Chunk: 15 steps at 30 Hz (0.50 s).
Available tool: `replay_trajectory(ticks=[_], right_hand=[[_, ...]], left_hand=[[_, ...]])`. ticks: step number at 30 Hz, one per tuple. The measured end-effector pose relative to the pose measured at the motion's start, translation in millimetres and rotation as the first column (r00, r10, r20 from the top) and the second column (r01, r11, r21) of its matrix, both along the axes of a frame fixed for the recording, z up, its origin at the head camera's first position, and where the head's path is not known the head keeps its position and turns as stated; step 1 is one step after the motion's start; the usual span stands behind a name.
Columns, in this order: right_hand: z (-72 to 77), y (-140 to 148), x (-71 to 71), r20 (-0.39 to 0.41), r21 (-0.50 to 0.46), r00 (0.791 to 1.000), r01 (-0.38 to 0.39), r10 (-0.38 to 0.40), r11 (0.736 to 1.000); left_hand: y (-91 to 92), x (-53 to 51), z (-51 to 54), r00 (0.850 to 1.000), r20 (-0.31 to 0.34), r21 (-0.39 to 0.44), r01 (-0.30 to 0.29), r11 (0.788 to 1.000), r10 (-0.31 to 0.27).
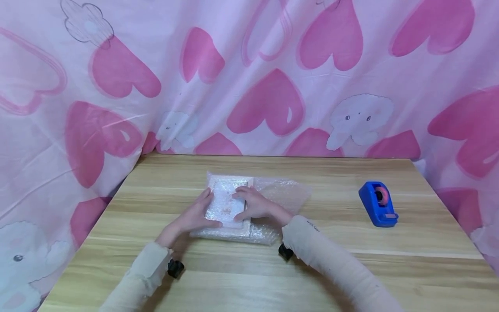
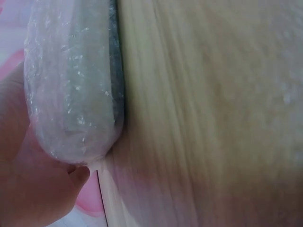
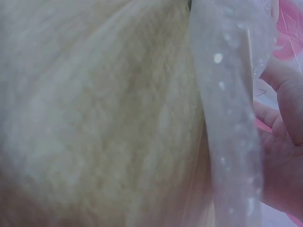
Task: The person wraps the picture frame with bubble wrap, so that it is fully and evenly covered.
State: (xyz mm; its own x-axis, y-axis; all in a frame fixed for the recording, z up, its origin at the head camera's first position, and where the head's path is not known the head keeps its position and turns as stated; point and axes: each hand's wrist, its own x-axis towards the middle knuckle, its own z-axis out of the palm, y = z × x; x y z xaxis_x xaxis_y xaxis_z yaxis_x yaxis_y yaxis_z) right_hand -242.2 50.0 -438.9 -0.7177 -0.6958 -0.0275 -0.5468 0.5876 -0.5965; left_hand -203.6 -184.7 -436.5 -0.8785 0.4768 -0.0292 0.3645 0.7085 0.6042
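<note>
A flat picture frame (image 1: 248,182) with a pale border lies on the table, wrapped in clear bubble wrap (image 1: 224,195). A layer of the wrap is folded over its left part. My left hand (image 1: 195,215) holds the left side, fingers along the edge and thumb at the near corner. In the left wrist view the rounded end of the bubble wrap (image 2: 80,94) lies against that left hand (image 2: 38,189). My right hand (image 1: 255,204) rests over the folded layer with fingers and thumb spread apart. The right wrist view shows the right hand (image 3: 284,142) beside the wrap (image 3: 232,127).
A blue tape dispenser (image 1: 376,206) with a pink roll stands at the right of the wooden table (image 1: 331,268). Loose bubble wrap (image 1: 284,190) spreads out to the right of the frame. A pink heart-patterned curtain (image 1: 265,104) hangs behind and along the sides.
</note>
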Motion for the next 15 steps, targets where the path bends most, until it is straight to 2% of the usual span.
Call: replay_trajectory(ticks=[5, 8, 11, 13, 15], right_hand=[[0.1, -0.4, -3.4, -0.026, 0.025, 0.999, -0.029, 0.030, 0.999], [4.7, 1.2, -7.7, 0.000, -0.027, 0.999, -0.039, 0.039, 0.999], [14.5, 7.3, -12.1, 0.067, -0.139, 0.998, 0.011, -0.002, 0.990], [22.2, 15.9, -14.5, 0.118, -0.216, 0.992, 0.072, -0.047, 0.974], [35.4, 28.2, -13.1, 0.144, -0.250, 0.985, 0.128, -0.094, 0.960]], left_hand=[[4.2, 0.7, 0.1, 0.999, -0.019, -0.031, -0.042, 0.999, 0.041], [7.5, 1.0, 0.3, 0.998, -0.025, -0.050, -0.064, 0.997, 0.063], [9.6, 1.4, 1.0, 0.997, -0.016, -0.064, -0.080, 0.995, 0.079], [10.3, 1.8, 2.0, 0.997, -0.014, -0.067, -0.082, 0.994, 0.082], [10.0, 2.6, 2.4, 0.996, -0.016, -0.073, -0.085, 0.994, 0.084]])
